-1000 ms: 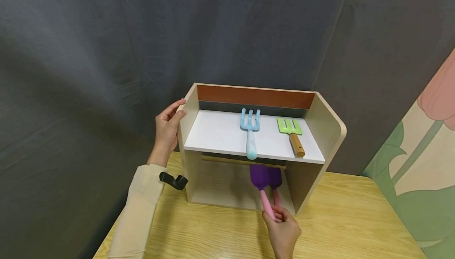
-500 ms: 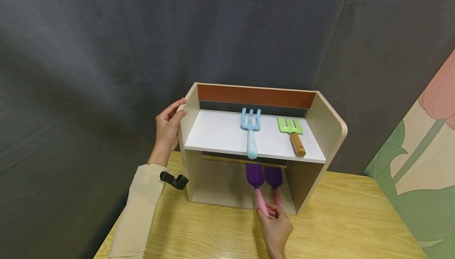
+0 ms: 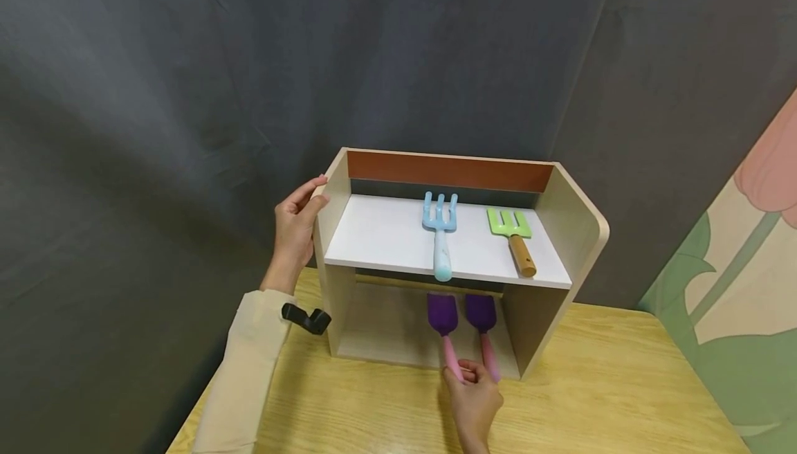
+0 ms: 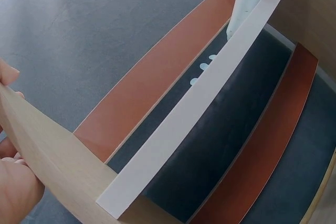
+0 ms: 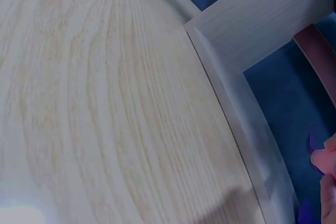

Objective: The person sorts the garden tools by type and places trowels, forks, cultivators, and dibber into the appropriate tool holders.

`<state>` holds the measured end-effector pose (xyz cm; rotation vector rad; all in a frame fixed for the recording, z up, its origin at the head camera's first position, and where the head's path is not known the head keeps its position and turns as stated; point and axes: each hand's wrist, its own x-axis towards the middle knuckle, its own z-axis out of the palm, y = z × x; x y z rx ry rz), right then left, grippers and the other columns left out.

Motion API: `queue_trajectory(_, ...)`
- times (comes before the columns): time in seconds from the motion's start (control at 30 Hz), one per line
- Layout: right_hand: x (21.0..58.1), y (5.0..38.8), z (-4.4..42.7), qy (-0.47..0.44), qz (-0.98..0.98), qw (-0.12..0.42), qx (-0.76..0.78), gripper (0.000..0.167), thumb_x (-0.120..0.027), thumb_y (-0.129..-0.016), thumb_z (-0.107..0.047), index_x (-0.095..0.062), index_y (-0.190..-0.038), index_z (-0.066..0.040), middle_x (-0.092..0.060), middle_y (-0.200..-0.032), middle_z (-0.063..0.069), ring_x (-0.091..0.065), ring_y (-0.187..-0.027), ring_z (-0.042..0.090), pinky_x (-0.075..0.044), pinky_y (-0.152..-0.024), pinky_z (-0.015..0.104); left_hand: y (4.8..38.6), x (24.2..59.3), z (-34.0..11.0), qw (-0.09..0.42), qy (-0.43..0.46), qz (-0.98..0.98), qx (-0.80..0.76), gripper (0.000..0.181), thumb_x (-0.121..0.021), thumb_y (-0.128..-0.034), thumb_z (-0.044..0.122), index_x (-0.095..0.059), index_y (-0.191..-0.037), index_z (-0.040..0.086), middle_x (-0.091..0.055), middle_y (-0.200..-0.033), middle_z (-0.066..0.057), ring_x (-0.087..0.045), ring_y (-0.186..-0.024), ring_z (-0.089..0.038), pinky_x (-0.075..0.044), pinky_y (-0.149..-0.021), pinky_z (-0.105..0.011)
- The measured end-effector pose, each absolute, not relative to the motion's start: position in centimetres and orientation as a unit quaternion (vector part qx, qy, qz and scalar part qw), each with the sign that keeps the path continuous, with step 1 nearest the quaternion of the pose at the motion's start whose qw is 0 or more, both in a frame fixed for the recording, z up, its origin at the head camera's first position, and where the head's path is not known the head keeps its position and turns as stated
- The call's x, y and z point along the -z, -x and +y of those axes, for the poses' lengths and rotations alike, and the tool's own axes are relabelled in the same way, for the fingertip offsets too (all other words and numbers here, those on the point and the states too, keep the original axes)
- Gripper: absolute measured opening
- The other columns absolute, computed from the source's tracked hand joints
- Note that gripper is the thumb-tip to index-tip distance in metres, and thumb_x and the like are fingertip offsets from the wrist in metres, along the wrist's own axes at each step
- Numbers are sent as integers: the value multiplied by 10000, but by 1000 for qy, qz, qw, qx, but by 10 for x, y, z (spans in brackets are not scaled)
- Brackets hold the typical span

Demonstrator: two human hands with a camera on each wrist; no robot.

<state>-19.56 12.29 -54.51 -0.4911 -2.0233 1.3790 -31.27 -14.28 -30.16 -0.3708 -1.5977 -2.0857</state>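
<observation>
At the upper left side panel of a small two-tier wooden shelf (image 3: pixel 337 302), my left hand (image 3: pixel 295 229) grips the panel's edge between thumb and fingers. My right hand (image 3: pixel 473 398) pinches the pink handle of a purple toy shovel (image 3: pixel 443 313), whose blade is inside the lower compartment. To its right lies a second purple shovel (image 3: pixel 481 312) with a pink handle, apart from the first. On the white upper board lie a light blue hand fork (image 3: pixel 441 232) and a green hand fork (image 3: pixel 509 224) with a wooden handle. The right wrist view shows only fingertips and the pink handle end (image 5: pixel 323 161).
The shelf stands on a wood-grain table (image 3: pixel 598 378), near a dark grey curtain (image 3: pixel 398 59) behind it. A brown back strip (image 3: pixel 448 171) spans the shelf's top. Flower-painted wall (image 3: pixel 735 281) is at the right. A black band device (image 3: pixel 306 318) sits on my left wrist.
My right hand has moved the held shovel left and lowered it, parting it from the second shovel, which it partly covered before. My left hand stays on the side panel.
</observation>
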Motion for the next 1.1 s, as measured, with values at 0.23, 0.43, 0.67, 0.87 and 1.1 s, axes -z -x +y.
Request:
queue_trajectory(0.23, 552, 201, 116, 185, -776, 326, -507, 200, -811, -651, -32, -721, -829, -42, -689, -671, 29, -594, -550, 6, -431, -507, 114, 312, 302, -143, 246, 136, -583, 763, 370, -610, -896, 25, -609, -1256, -61, -588, -1301, -136, -528, -1163, -223, -390, -1009, -425)
queue_trajectory(0.43, 559, 206, 110, 192, -779, 314, -507, 185, -789, -654, -35, -721, -823, -63, -670, -643, -9, -577, -525, 47, -431, -471, 159, 312, 303, -142, 246, 135, -579, 766, 369, -612, -898, 25, -606, -1256, -67, -587, -1304, -136, -526, -1167, -228, -383, -1012, -444)
queue_trajectory(0.67, 567, 211, 106, 202, -781, 308, -504, 181, -796, -667, -67, -713, -828, -71, -661, -646, -20, -580, -536, 98, -446, -481, 229, 311, 303, -142, 246, 130, -579, 767, 368, -608, -902, 26, -606, -1259, -62, -587, -1305, -135, -523, -1168, -226, -369, -1021, -461)
queue_trajectory(0.87, 574, 216, 106, 209, -785, 310, -494, 182, -803, -668, -79, -710, -824, -68, -657, -641, -21, -578, -535, 108, -455, -494, 256, 312, 304, -142, 248, 127, -579, 766, 366, -610, -899, 23, -609, -1255, -63, -593, -1296, -135, -526, -1162, -230, -370, -1015, -465)
queue_trajectory(1.1, 577, 225, 105, 226, -786, 305, -488, 146, -806, -712, -158, -711, -800, -90, -629, -619, -27, -555, -525, 113, -445, -488, 282, 313, 304, -142, 252, 134, -575, 767, 364, -612, -894, 17, -609, -1246, -76, -595, -1288, -144, -533, -1149, -230, -395, -997, -434)
